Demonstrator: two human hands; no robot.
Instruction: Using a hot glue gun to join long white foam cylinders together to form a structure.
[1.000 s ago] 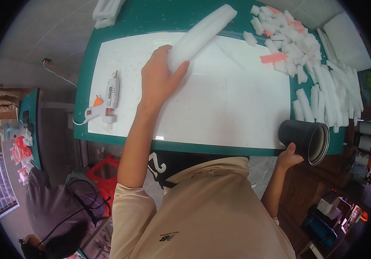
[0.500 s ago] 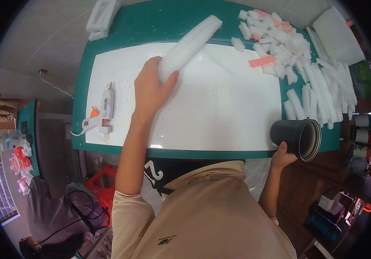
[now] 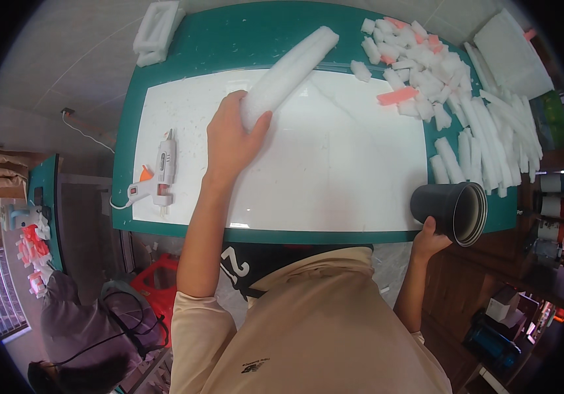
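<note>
My left hand (image 3: 234, 134) is wrapped round the near end of a long white foam roll (image 3: 292, 72), which slants away to the upper right above a white board (image 3: 334, 164). Thumb and fingers lie on either side of the foam. At the right front edge, my right hand (image 3: 431, 241) grips a dark plastic pot (image 3: 441, 205), tipped on its side with its pale-lined mouth facing right. Some of the right fingers are hidden behind the pot. A white glue gun (image 3: 165, 164) lies on the board left of my left forearm.
A heap of white and pink foam pieces (image 3: 420, 59) covers the table's far right, with long foam strips (image 3: 492, 138) beside it. A foam frame (image 3: 156, 33) sits at the far left corner of the green table (image 3: 229, 29). Another person (image 3: 85, 322) is at lower left.
Both hands keep their holds, and the foam roll and pot stay nearly in place. The view has shifted slightly. At lower left, the other person's head shows more.
</note>
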